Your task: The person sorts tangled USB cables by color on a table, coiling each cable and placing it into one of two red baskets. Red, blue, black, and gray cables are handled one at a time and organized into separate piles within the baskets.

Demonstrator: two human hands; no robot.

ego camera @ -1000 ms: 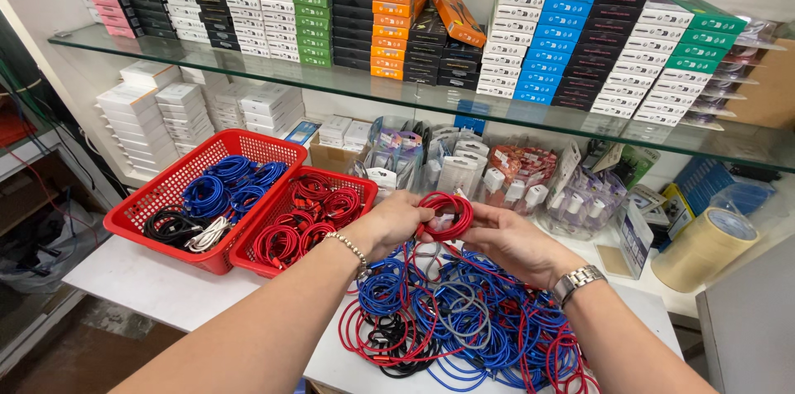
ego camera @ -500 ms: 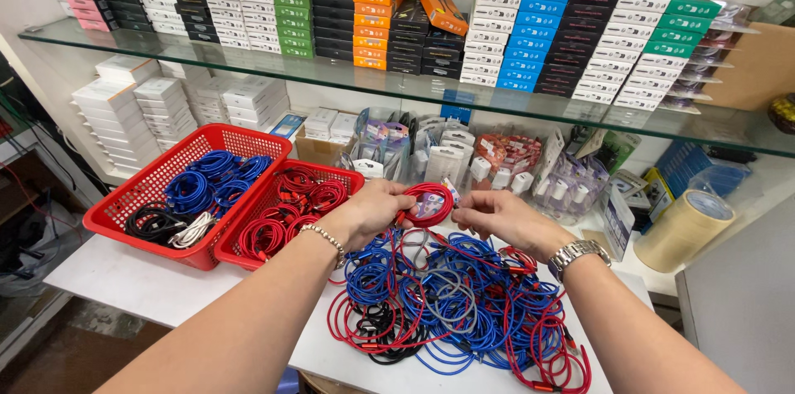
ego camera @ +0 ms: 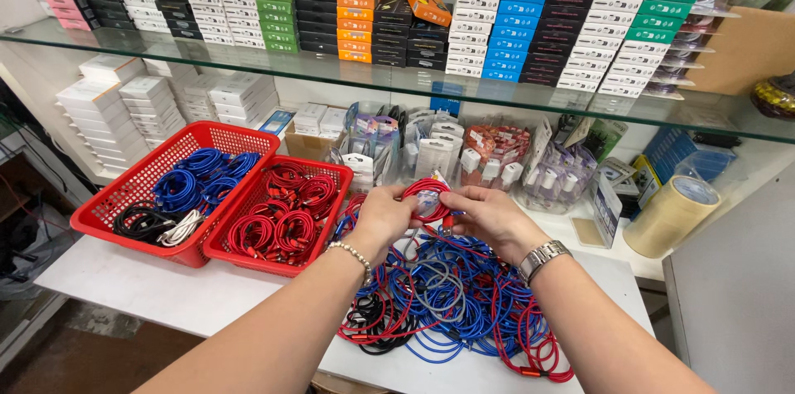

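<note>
The red cable (ego camera: 425, 195) is wound into a small, flat coil of several loops. The coil is held raised above the table, between the left hand (ego camera: 383, 218) and the right hand (ego camera: 487, 216), with fingers of both closed on its rim. It is tilted slightly, its open centre facing the camera. Directly beneath it lies the loose tangle of cables (ego camera: 451, 303) in red, blue, grey and black
</note>
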